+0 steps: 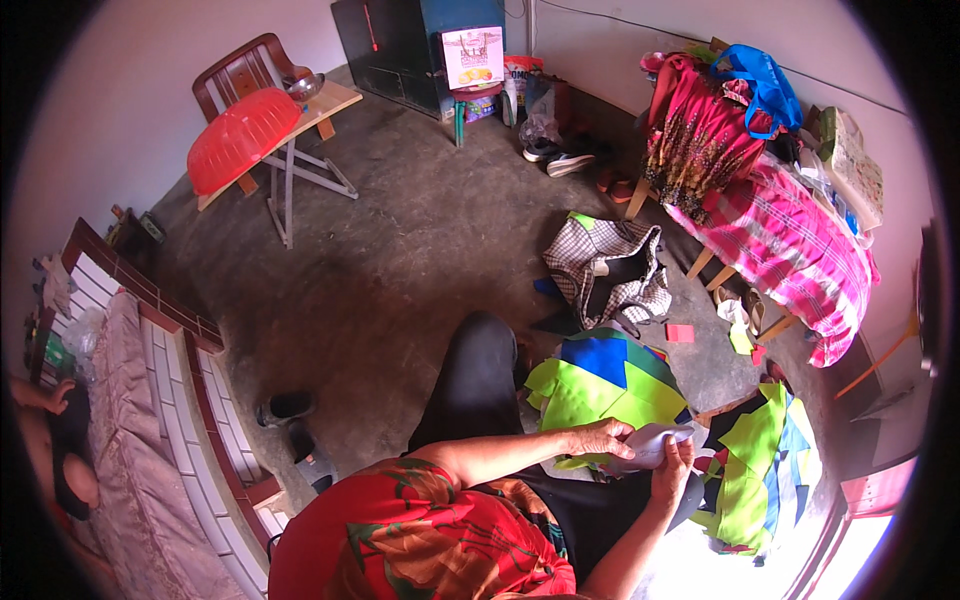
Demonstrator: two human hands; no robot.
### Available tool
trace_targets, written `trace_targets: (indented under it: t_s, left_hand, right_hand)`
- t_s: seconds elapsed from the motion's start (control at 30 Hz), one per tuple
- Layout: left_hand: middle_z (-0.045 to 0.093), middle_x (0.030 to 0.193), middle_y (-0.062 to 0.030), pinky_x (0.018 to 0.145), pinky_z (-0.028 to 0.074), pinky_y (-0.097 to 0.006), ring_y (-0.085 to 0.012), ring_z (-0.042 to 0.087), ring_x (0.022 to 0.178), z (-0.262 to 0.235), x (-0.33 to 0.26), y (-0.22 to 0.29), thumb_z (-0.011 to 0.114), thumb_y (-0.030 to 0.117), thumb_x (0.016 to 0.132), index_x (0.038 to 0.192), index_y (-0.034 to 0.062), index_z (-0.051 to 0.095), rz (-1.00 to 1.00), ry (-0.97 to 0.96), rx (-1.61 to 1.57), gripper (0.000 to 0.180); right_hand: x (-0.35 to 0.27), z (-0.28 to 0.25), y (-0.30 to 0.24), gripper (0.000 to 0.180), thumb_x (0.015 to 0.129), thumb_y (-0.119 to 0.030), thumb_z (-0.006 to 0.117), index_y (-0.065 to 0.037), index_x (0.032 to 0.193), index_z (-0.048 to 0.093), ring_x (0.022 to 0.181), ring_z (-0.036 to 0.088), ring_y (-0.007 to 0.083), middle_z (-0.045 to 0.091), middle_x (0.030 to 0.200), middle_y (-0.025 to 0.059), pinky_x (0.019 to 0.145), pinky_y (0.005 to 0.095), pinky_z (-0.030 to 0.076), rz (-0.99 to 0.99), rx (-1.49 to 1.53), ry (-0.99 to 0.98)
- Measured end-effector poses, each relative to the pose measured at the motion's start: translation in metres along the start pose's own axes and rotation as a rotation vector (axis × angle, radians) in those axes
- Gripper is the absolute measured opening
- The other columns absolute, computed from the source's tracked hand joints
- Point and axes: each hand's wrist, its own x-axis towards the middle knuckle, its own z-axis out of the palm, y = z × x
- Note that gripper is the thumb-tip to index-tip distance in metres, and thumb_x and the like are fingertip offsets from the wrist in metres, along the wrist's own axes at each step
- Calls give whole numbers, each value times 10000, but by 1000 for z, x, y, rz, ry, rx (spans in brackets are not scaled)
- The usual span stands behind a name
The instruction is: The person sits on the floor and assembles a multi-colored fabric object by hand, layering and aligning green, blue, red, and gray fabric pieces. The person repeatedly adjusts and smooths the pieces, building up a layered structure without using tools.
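A pale lilac-grey piece of folded cloth (650, 445) is held between my two hands above my lap. My left hand (606, 438) pinches its left edge with bent fingers. From the right, my right hand (674, 468) grips the cloth's other side, fingers closed on it. Just beyond my hands lies a pile of neon-green and blue fabric pieces (610, 385). A second heap of neon-green, blue and dark scraps (765, 470) lies to the right of my right hand.
Beyond the piles a checked cloth bag (605, 265) sits on the floor. A bench draped in pink plaid cloth (790, 240) stands at right. A folding table (290, 150) with a red basin (243, 140) is far left. Another person's arm (40, 395) shows at the left edge.
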Motion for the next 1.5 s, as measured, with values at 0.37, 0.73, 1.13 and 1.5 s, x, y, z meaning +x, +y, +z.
trace_targets:
  t_s: [0.37, 0.73, 1.13, 1.5]
  left_hand:
    - [639, 1045, -61, 887, 446, -280, -132, 575, 966, 4, -1, 0, 686, 152, 786, 1137, -27, 578, 58, 45, 162, 408]
    - [619, 880, -7, 762, 435, -264, -72, 528, 844, 9, 4, 6, 676, 111, 748, 988, 10, 603, 208, 134, 345, 270]
    - [646, 984, -3, 818, 476, -265, -95, 594, 881, -69, 61, -42, 624, 97, 836, 1112, 50, 604, 87, 386, -73, 281]
    - [619, 1057, -9, 829, 466, -251, -82, 567, 925, -119, 131, -2, 608, 54, 834, 1253, 54, 526, 203, 485, -16, 427]
  right_hand:
    - [0, 1, 0, 194, 870, -36, 603, -39, 1063, 576, 875, 589, 127, 629, 978, 37, 808, 262, 455, -6, -39, -25]
    - [0, 8, -5, 188, 880, -51, 585, -52, 1068, 577, 803, 573, 89, 620, 929, 11, 681, 212, 445, 36, -87, 42]
    - [56, -53, 26, 155, 912, -171, 574, -95, 1041, 533, 565, 481, 54, 597, 787, 26, 504, 190, 373, 103, -177, 167]
    - [73, -58, 14, 158, 914, -201, 576, -90, 1019, 538, 557, 457, 35, 597, 786, 15, 530, 176, 365, 140, -212, 192]
